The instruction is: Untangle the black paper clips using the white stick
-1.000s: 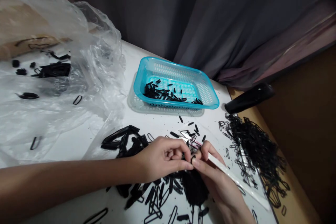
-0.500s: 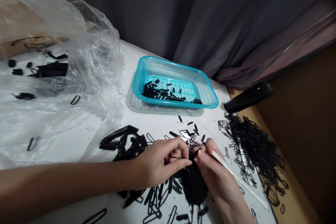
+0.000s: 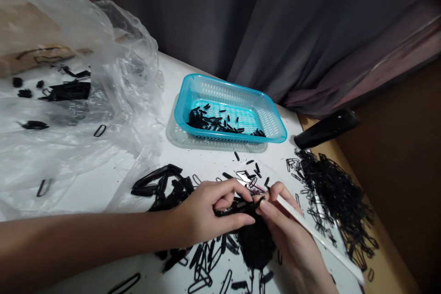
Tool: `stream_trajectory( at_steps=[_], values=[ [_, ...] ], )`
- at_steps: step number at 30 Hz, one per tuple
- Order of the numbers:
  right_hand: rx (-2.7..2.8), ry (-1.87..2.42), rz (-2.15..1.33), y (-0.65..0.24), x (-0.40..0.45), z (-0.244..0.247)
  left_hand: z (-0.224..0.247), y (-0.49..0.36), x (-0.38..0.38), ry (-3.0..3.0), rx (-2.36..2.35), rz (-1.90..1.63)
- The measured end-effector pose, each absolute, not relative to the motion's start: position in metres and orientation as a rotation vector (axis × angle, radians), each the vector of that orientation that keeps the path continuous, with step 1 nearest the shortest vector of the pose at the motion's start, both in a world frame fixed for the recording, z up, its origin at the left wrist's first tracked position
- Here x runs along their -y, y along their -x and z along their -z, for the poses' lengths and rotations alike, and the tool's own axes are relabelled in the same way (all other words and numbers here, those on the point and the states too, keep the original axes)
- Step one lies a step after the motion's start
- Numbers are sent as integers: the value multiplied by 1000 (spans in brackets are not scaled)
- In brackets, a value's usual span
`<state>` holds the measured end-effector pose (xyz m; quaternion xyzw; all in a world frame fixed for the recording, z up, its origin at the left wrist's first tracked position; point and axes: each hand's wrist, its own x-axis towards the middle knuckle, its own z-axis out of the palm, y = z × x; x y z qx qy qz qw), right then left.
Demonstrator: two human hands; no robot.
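From where I'm standing, this looks most like a room in a home with a small work spot set up in it, though I can't be certain of that. Long dark grey fabric curtains point(image 3: 193, 18) hang in folds right behind the white flat-topped counter point(image 3: 161, 147), with a dusty-pink fabric drape point(image 3: 389, 73) beside them, and that softness feels domestic. The counter itself reads as piecework: a big crumpled clear plastic bag point(image 3: 131, 87), a turquoise perforated plastic basket point(image 3: 234, 135) holding little black pieces, and a tangled heap of thin black loops point(image 3: 339, 188) near the edge. I see no heavy machinery.
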<state>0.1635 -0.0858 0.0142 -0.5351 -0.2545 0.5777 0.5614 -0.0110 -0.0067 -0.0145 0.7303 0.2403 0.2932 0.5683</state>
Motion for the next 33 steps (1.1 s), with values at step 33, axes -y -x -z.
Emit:
stream_trajectory(
  at_steps=[33],
  values=[
    [638,1357,-1303,-158,87,-14,18,6,3,-1809,-456,-1036]
  ],
)
